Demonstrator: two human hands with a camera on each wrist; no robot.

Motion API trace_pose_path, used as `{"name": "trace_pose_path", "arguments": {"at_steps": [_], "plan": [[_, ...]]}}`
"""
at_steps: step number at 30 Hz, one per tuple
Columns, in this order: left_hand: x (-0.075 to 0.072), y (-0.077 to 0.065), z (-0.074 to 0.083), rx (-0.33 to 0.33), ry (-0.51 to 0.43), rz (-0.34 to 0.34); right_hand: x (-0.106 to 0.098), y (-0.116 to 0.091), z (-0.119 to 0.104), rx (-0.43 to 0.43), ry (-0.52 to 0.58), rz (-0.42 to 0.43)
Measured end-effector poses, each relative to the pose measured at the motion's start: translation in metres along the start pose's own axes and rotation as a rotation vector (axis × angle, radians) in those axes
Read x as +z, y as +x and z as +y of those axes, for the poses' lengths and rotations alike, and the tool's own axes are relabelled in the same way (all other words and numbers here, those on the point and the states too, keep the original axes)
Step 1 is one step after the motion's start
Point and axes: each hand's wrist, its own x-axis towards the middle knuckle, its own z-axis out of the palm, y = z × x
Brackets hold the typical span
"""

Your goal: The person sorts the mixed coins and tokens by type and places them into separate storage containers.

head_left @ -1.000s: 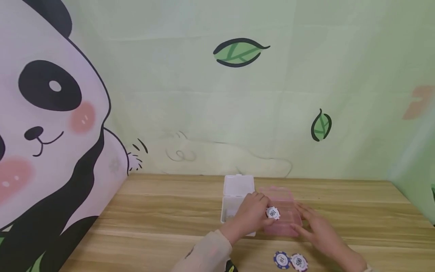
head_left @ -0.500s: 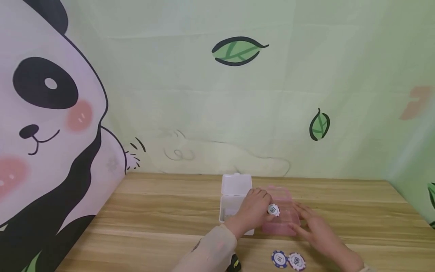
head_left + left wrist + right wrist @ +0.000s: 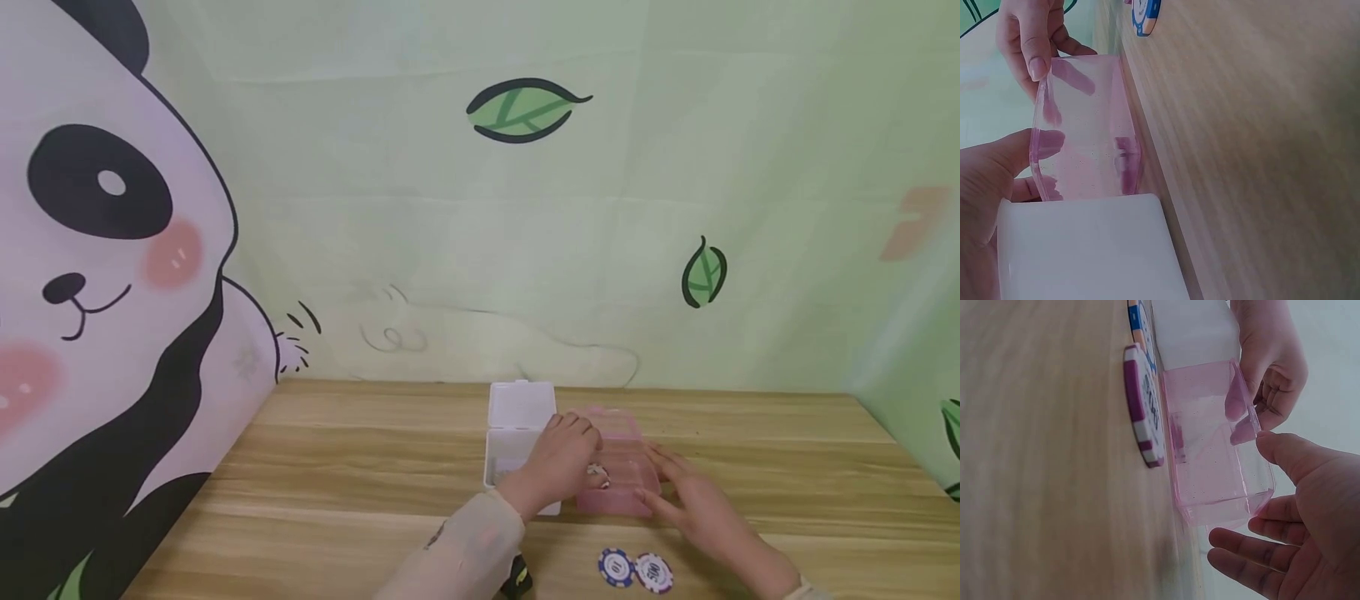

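Note:
My left hand (image 3: 558, 458) reaches over the open pink plastic box (image 3: 615, 504), pinching a white poker chip (image 3: 598, 473) just inside it. Most of that chip is hidden by the fingers. The left thumb (image 3: 1238, 403) shows through the clear pink wall in the right wrist view. My right hand (image 3: 701, 504) grips the box's right end, thumb at the near rim and fingers along the side. On the table in front of the box lie a blue-edged poker chip (image 3: 617, 567) marked 10 and a purple-edged one (image 3: 655, 572) marked 500, side by side.
An open white plastic box (image 3: 522, 407) with its lid back stands left of the pink one, partly behind my left hand. A small black item with a yellow mark (image 3: 517, 577) lies by the left sleeve. A panda-print cloth (image 3: 450, 208) hangs behind the wooden table (image 3: 360, 483).
The chip in my left hand has gone down into the pink box, and its 100 face has turned mostly out of sight. My right hand has stayed at the box's end.

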Motion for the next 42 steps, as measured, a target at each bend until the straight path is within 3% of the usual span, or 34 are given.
{"name": "trace_pose_path", "arguments": {"at_steps": [11,19,28,42], "plan": [[-0.01,-0.003,0.002,0.029,0.006,0.034,0.0,0.001,-0.001,-0.004,-0.003,-0.002],[-0.025,-0.019,0.005,0.071,-0.022,0.051,0.0,0.0,-0.001,-0.013,0.003,0.003],[-0.032,-0.048,0.009,0.199,0.09,0.248,0.0,0.001,-0.001,-0.011,0.018,0.015],[-0.036,-0.079,0.016,0.231,0.05,0.169,0.0,0.0,-0.002,0.003,-0.002,0.002]]}}
